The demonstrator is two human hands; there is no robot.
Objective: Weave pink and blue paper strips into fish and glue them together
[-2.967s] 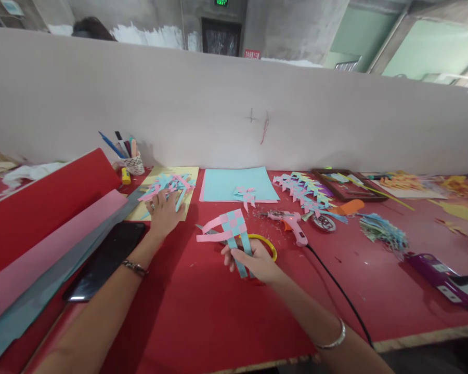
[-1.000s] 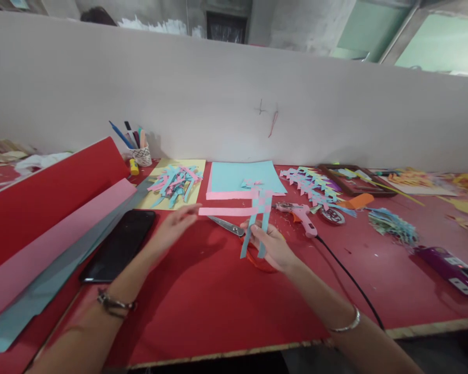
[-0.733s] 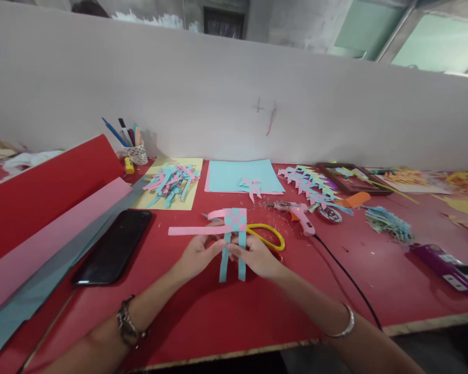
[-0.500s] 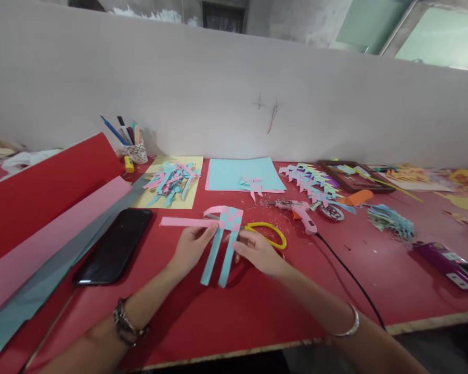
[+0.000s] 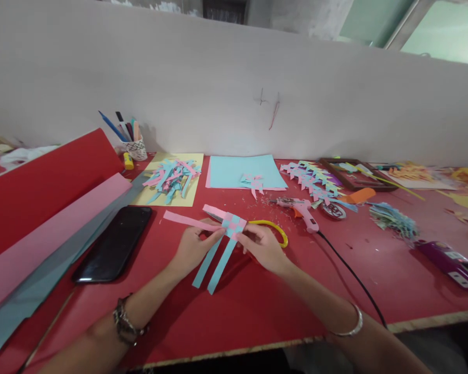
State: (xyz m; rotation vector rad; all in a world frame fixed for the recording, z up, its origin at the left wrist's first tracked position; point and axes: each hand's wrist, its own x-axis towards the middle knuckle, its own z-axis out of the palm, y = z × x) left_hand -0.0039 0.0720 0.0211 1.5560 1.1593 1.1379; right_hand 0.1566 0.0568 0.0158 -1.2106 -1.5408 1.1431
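Between my two hands is a woven paper piece [image 5: 233, 224], a small pink and light-blue checked square. Two pink strips stick out to its left and two blue strips hang toward me. My left hand [image 5: 195, 246] pinches the square's left edge, where a pink strip begins. With thumb and fingers, my right hand [image 5: 264, 248] grips its lower right side. Yellow-handled scissors [image 5: 281, 232] lie on the table behind the piece, partly hidden by it and my right hand.
A pink glue gun [image 5: 302, 210] with a black cord lies to the right. At left are a black phone [image 5: 113, 244] and long coloured sheets. Farther back are a pile of paper strips [image 5: 173, 179], blue paper [image 5: 237, 169] and a woven paper chain [image 5: 308, 179].
The woven piece has turned and moved slightly right, its blue strips now slanting left. My right hand has moved up and closed on its right side.
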